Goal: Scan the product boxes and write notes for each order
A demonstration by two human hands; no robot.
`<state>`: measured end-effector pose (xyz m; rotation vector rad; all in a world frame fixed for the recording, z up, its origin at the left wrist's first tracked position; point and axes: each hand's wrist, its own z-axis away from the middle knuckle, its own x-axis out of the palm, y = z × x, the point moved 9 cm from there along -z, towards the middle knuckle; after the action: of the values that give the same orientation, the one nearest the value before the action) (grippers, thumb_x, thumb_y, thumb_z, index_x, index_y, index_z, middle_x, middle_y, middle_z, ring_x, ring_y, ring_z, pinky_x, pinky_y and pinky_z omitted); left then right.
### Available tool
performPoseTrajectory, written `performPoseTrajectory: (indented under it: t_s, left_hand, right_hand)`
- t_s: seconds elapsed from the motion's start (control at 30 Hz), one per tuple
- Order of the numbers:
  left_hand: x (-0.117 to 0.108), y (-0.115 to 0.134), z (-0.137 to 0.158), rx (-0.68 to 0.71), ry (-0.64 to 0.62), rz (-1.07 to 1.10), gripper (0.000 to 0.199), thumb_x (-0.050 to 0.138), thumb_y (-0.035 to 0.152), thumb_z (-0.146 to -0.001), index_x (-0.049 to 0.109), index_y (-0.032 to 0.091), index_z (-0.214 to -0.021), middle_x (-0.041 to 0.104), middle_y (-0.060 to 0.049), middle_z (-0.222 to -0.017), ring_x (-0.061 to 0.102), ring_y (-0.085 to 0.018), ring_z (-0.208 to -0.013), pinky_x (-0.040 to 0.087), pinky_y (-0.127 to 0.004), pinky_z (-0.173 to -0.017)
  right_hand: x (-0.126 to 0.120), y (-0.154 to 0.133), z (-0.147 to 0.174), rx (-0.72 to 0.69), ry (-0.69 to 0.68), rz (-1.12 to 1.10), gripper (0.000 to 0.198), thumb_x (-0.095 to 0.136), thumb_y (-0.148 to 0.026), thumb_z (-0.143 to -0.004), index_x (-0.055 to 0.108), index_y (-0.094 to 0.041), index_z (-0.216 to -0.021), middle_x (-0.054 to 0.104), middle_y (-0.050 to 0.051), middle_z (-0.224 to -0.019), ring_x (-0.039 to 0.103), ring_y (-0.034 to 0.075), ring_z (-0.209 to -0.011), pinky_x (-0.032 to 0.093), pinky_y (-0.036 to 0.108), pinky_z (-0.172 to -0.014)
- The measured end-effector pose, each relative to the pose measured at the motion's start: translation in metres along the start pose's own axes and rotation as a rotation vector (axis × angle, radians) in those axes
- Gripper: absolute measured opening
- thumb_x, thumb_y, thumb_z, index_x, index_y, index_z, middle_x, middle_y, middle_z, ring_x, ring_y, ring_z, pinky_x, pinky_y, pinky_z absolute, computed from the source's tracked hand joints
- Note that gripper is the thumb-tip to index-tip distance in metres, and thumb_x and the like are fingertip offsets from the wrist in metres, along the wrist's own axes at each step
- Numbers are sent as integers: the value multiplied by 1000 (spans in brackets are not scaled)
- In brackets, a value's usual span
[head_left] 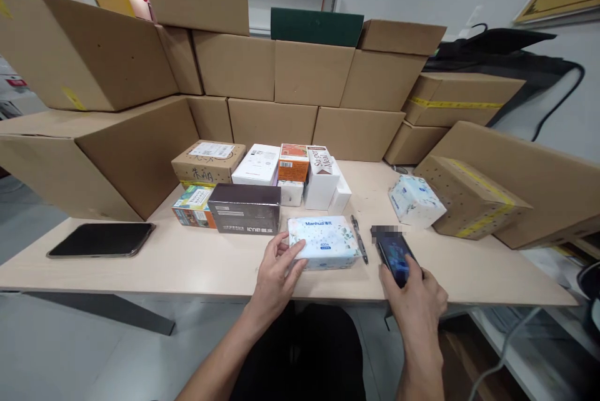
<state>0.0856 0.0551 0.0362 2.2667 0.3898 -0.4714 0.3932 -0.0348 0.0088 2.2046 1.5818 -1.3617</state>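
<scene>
My left hand [280, 267] grips the left end of a white and blue pack of tissues [325, 242], with fingers over its top and thumb at the near side. The pack lies flat near the table's front edge. In my right hand [415, 288] is a dark smartphone [397, 257], its screen lit and facing up, thumb along the left edge and a finger over the lower screen. Whether the phone touches the table, I cannot tell. Between pack and phone lies a black pen [359, 238].
Behind the pack stand a dark brown box [244, 208], an orange box [294, 162] and several white boxes. Another smartphone [100, 240] lies at the left. A second tissue pack [417, 201] leans by a taped carton [478, 198]. Stacked cardboard boxes [272, 120] wall the table's back.
</scene>
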Motion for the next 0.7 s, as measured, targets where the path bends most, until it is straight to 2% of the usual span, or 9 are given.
performPoseTrajectory:
  t_s: [0.13, 0.2, 0.3, 0.37, 0.43, 0.5, 0.57, 0.63, 0.7]
  left_hand:
    - [-2, -1, 0, -7, 14, 30, 32, 57, 25, -96, 67, 30, -127, 50, -10, -138, 60, -19, -104, 56, -38, -93]
    - [-3, -3, 0, -21, 20, 62, 30, 56, 25, -97, 69, 30, -124, 53, -10, -138, 61, -19, -106, 56, -38, -94]
    - [-4, -8, 0, -52, 23, 118, 28, 55, 26, -98, 71, 29, -121, 56, -10, -139, 62, -21, -115, 54, -39, -98]
    - [-5, -11, -1, -69, 25, 158, 27, 54, 27, -98, 72, 29, -119, 58, -9, -139, 61, -22, -120, 53, -39, -100]
    - [-7, -14, -1, -86, 40, 195, 26, 55, 28, -98, 74, 29, -115, 60, -8, -137, 61, -22, -122, 53, -39, -101]
    - [-11, -17, -1, -106, 65, 236, 25, 55, 28, -98, 74, 29, -113, 61, -8, -136, 60, -22, -124, 52, -39, -102]
    - [-14, -19, 0, -124, 87, 287, 30, 54, 28, -98, 68, 29, -124, 58, -8, -141, 59, -22, -125, 52, -39, -103]
    - [-15, -20, 2, -140, 84, 334, 42, 52, 28, -99, 53, 31, -141, 52, -9, -147, 60, -21, -123, 52, -39, -102]
    - [-12, -20, 2, -155, 45, 345, 51, 52, 29, -99, 40, 32, -149, 50, -10, -147, 60, -21, -120, 52, -40, -102]
  right_hand:
    - [-11, -12, -8, -53, -51, -52, 76, 51, -75, -80, 64, -15, -126, 52, 25, -133, 43, 45, -121, 37, 68, -92]
    - [-9, -30, -15, -97, -214, -233, 78, 57, -69, -81, 54, -18, -139, 46, 23, -144, 50, 38, -117, 45, 59, -92]
    - [7, -75, -14, -229, -606, -527, 84, 68, -55, -80, 36, -28, -153, 32, 16, -157, 59, 27, -110, 53, 44, -87]
    - [14, -104, -10, -354, -760, -587, 93, 73, -48, -76, 29, -29, -156, 27, 14, -161, 51, 30, -126, 49, 46, -98]
    - [18, -123, -5, -458, -833, -586, 95, 74, -43, -75, 28, -27, -156, 32, 14, -158, 40, 31, -139, 41, 48, -109]
    - [17, -131, -2, -493, -854, -581, 87, 72, -39, -76, 35, -26, -153, 43, 12, -151, 44, 28, -136, 40, 46, -110]
    - [9, -128, -6, -463, -819, -593, 75, 71, -37, -77, 45, -27, -147, 51, 10, -141, 51, 26, -129, 43, 43, -107]
    - [-4, -113, -22, -346, -708, -648, 70, 72, -38, -75, 52, -26, -141, 54, 9, -136, 55, 25, -122, 47, 39, -101]
    - [-16, -87, -50, -147, -516, -722, 73, 74, -43, -73, 51, -23, -140, 55, 11, -136, 59, 25, -115, 52, 37, -92]
